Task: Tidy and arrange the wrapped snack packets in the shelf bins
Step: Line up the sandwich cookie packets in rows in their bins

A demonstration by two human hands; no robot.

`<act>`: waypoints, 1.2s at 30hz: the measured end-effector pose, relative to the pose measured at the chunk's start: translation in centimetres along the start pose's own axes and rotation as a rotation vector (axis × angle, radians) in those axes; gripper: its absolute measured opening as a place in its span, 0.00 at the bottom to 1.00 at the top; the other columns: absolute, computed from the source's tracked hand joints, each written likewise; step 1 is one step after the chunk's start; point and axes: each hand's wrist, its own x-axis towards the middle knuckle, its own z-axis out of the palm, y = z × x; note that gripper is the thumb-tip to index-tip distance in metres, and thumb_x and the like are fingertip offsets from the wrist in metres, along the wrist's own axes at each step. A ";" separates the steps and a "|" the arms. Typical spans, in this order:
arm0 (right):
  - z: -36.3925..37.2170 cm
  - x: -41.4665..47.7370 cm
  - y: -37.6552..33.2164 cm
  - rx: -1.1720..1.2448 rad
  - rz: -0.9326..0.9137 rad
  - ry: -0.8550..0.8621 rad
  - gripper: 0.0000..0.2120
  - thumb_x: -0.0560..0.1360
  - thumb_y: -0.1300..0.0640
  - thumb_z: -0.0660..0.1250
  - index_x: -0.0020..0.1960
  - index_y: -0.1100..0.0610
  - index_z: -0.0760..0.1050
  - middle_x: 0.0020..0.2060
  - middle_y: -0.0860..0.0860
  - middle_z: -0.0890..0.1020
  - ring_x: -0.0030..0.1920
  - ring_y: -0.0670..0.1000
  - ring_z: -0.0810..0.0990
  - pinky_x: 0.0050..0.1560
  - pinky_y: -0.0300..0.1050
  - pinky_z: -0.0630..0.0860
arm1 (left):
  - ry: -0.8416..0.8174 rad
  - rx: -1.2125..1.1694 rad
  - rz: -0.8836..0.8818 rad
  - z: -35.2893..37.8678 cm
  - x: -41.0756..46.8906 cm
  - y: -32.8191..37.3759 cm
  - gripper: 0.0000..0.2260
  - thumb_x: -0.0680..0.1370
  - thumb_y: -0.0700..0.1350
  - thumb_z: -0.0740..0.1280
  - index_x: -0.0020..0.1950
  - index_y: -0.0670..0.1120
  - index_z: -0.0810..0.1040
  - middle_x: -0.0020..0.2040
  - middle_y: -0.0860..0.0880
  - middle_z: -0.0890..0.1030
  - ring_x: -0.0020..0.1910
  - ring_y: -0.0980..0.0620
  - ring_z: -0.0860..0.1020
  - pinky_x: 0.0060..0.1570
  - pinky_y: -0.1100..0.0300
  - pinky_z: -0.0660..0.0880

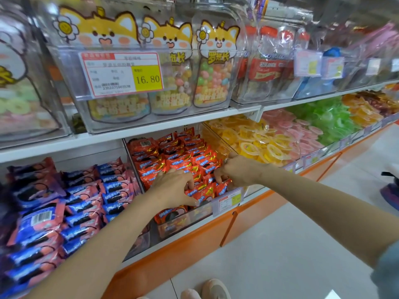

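At the lower shelf, both bare forearms reached into one clear bin (pixel 172 227) packed with red packets (pixel 183 156). Packets stood in rough rows toward the back and lay more jumbled against the front wall.

Left hand (pixel 174 186) sat over the front-centre of the bin, thumb low and fingers curled above, pinching one of the red packets between them. Right hand (pixel 236 171) was at the bin's right front corner, knuckles up, fingers hooked down and closed round the top edges of red packets there. Hands were near each other, not touching.

Small price tag (pixel 229 199) was fixed to the bin's front, just below the right hand; print too blurred to read.

Neighbouring bin to the left held blue-and-pink packets (pixel 82 203) in overlapping layers. To the right lay yellow jelly cups (pixel 254 145), then pink jelly cups (pixel 302 134), then green jelly cups (pixel 330 119), each heap in its own section.

Upper shelf carried clear boxes of cartoon-fox candy bags (pixel 216 61); large price label (pixel 121 74) read 16.80. Orange shelf base (pixel 183 253) ran below, with the toes of two pale shoes (pixel 213 288) on the floor
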 end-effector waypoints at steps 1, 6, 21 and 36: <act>0.1 0.0 0.1 -0.001 -0.005 0.016 0.17 0.72 0.46 0.69 0.58 0.48 0.72 0.47 0.48 0.82 0.47 0.51 0.77 0.57 0.43 0.59 | 0.009 0.015 -0.002 0.2 -0.1 0.1 0.16 0.71 0.60 0.69 0.51 0.54 0.70 0.50 0.55 0.69 0.56 0.52 0.67 0.62 0.51 0.62; 0.2 0.0 0.2 0.056 0.013 0.014 0.15 0.71 0.50 0.70 0.56 0.49 0.74 0.47 0.47 0.81 0.47 0.51 0.77 0.48 0.39 0.60 | 0.090 0.076 -0.019 1.2 0.0 1.2 0.14 0.72 0.56 0.68 0.50 0.53 0.66 0.50 0.52 0.66 0.57 0.50 0.65 0.59 0.51 0.59; -0.7 0.8 0.0 0.357 0.072 -0.086 0.07 0.72 0.65 0.67 0.48 0.57 0.79 0.43 0.51 0.83 0.41 0.46 0.76 0.39 0.38 0.68 | 0.084 0.022 0.024 1.7 -0.1 1.4 0.13 0.76 0.54 0.66 0.59 0.57 0.73 0.52 0.52 0.64 0.61 0.49 0.64 0.60 0.50 0.59; -6.9 14.9 -6.0 0.790 0.138 0.377 0.28 0.77 0.53 0.66 0.73 0.55 0.62 0.72 0.53 0.67 0.70 0.53 0.65 0.63 0.40 0.63 | 0.654 -0.280 -0.298 -2.7 -4.3 -8.0 0.05 0.74 0.42 0.69 0.49 0.45 0.79 0.49 0.46 0.78 0.48 0.46 0.77 0.47 0.55 0.72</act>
